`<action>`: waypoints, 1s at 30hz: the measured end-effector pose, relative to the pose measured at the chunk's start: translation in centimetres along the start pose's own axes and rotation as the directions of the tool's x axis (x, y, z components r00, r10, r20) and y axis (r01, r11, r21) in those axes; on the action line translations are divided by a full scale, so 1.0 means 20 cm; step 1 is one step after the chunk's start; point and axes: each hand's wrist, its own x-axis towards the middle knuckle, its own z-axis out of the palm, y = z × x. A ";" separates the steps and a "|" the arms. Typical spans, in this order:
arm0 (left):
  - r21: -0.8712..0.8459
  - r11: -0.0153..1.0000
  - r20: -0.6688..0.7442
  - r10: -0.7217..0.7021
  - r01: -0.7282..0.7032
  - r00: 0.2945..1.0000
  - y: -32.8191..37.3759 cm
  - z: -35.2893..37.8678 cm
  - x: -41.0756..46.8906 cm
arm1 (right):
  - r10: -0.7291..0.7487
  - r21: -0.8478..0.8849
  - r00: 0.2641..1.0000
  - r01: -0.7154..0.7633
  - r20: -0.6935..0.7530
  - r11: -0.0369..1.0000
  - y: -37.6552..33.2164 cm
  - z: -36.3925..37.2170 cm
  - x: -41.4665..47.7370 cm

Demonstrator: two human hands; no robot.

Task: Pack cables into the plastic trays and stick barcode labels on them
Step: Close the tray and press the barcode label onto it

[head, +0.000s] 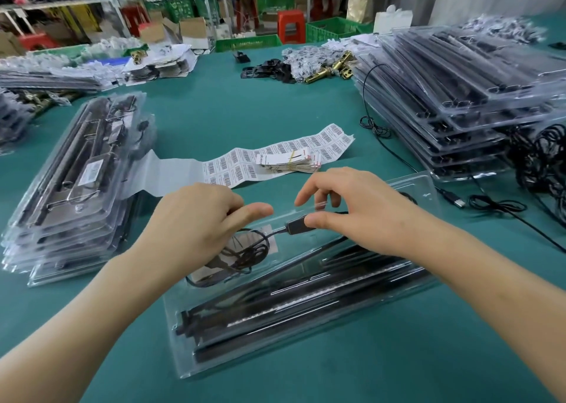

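Teal matte counter [275, 111], cluttered workshop behind, glossy clear plastic tray [427, 188] on it. Fingers of the left hand [196, 219] grip the coiled black cable [245, 249], right hand [361, 216] pinches its boxy plug [295, 228].

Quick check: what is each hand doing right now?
Left hand: over the coiled cable; fingers hidden, grip cannot be told.
Right hand: pinches the cable's plug.

Left hand [196, 216] curled knuckles-up, right hand [361, 213] pinching, bare forearms converging.
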 end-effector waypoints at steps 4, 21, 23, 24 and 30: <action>0.005 1.000 -0.080 0.009 -0.008 0.997 -0.01 0.03 0.01 | 0.013 0.005 0.999 -0.013 0.032 1.000 0.00 0.00 0.02; -0.354 0.923 0.332 -0.025 0.149 0.943 -0.10 0.02 -0.02 | 0.089 0.033 0.988 -0.094 0.124 0.995 0.05 0.03 0.05; -0.374 0.919 0.333 0.005 0.127 0.943 -0.11 0.02 -0.01 | 0.091 0.049 0.986 -0.099 0.137 0.994 0.06 0.02 0.06; -0.382 0.916 0.342 0.017 0.123 0.940 -0.11 0.01 0.00 | 0.093 0.057 0.985 -0.102 0.143 0.993 0.06 0.02 0.06; -0.393 0.897 0.374 -0.047 0.204 0.926 -0.12 0.02 0.01 | 0.096 0.064 0.982 -0.108 0.162 0.992 0.07 0.01 0.08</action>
